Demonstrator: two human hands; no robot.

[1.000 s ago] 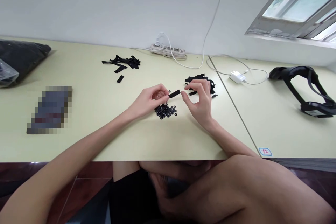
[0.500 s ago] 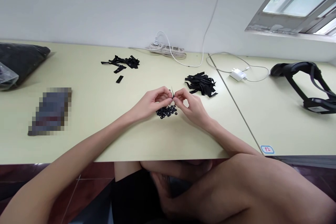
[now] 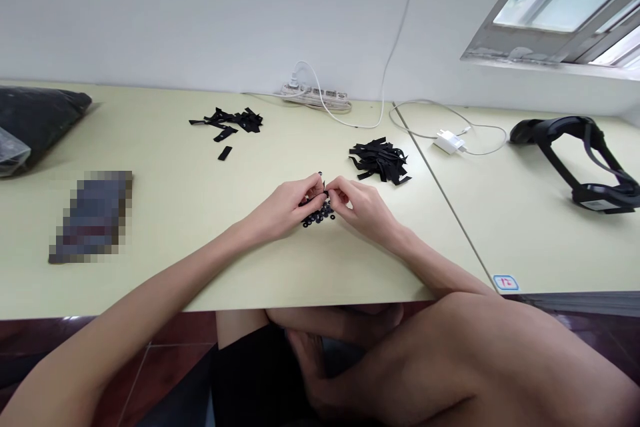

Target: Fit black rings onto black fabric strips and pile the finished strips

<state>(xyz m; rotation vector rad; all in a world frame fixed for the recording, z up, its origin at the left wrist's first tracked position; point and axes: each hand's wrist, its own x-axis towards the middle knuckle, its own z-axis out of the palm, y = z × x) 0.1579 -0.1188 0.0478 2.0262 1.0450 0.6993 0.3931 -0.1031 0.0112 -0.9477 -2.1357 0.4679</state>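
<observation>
Narrow, flat, matt-black strip [image 3: 326, 193], one: mostly hidden, a small dark part showing at the fingertips, above the pale yellow-green tabletop [image 3: 240, 213]. Left hand [image 3: 294, 205]: thumb and fingers pinching the strip. Right hand [image 3: 364, 205]: fingertips drawn close beside it; whether gripping, cannot tell. Small, flat, round black rings [image 3: 320, 215]: loose heap, centre holes visible, partly behind the left hand. Thin, rectangular black strips [image 3: 383, 159]: tangled pile beyond the right hand.
</observation>
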